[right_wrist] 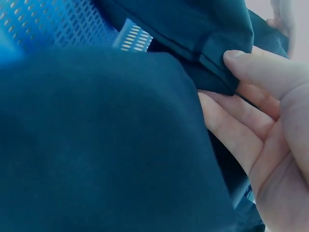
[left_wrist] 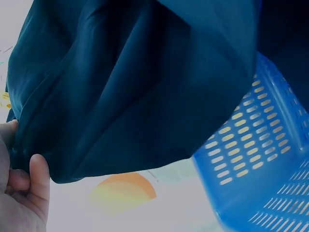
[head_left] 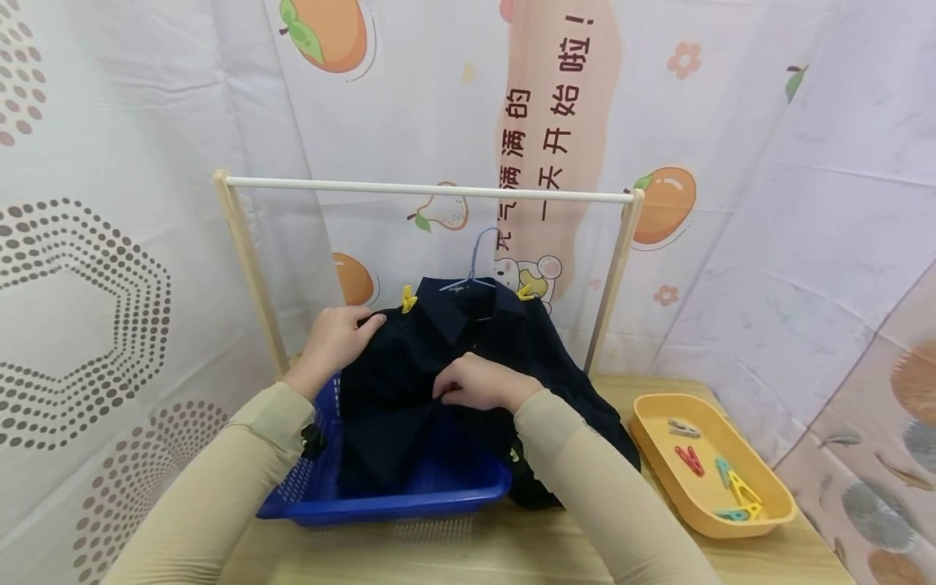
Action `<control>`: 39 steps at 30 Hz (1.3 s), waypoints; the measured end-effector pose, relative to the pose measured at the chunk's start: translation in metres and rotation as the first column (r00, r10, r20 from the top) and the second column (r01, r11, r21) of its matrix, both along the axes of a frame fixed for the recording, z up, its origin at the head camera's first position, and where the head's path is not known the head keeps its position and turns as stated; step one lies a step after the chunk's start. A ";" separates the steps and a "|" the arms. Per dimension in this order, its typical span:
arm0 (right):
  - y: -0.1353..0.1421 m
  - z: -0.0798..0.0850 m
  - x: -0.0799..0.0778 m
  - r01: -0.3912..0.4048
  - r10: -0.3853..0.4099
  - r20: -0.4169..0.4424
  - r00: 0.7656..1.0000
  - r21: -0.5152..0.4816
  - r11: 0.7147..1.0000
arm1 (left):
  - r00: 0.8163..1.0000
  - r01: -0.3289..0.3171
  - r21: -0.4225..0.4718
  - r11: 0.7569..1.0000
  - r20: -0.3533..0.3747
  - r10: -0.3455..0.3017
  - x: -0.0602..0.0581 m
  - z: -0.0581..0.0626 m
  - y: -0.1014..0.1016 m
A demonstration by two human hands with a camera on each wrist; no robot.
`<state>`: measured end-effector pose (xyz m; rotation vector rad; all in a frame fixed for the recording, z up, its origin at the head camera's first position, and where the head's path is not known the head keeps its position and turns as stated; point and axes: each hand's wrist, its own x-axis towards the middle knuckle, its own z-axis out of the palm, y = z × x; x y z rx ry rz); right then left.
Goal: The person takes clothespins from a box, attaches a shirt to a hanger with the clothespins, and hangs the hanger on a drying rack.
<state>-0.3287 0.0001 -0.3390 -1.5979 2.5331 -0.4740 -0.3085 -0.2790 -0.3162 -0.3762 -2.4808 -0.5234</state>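
A dark navy collared shirt hangs on a thin blue wire hanger, its lower part draped over a blue basket. Yellow clothespins grip both shoulders. My left hand pinches the shirt's edge just outside the left clothespin; in the left wrist view its thumb and fingers close on the cloth. At the shirt's front, my right hand pinches a fold of fabric. The right wrist view shows the thumb pressing a stitched edge against the fingers.
Behind the shirt stands a rack with a white rail and wooden posts. On the wooden table, to the right, a yellow tray holds several coloured clothespins. A printed curtain hangs behind.
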 end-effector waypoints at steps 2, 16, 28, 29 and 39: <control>0.005 0.003 0.000 0.003 -0.003 -0.009 1.000 -0.017 1.000 | 1.000 0.002 0.004 1.000 -0.007 -0.002 0.001 0.002 0.002; 0.051 0.021 0.005 0.000 -0.011 -0.068 0.998 -0.163 0.987 | 1.000 0.021 0.006 1.000 -0.020 -0.020 0.015 0.015 0.014; 0.096 0.040 0.011 0.045 -0.062 -0.050 0.997 -0.287 0.957 | 0.995 0.046 0.010 0.999 -0.085 -0.045 0.021 0.023 0.028; 0.099 0.040 0.011 0.050 -0.066 -0.046 0.997 -0.295 0.954 | 0.995 0.046 0.012 0.999 -0.086 -0.045 0.021 0.023 0.029; 0.137 0.044 0.018 0.113 -0.129 -0.017 0.991 -0.390 0.914 | 0.994 0.055 0.000 0.998 -0.095 -0.055 0.025 0.026 0.042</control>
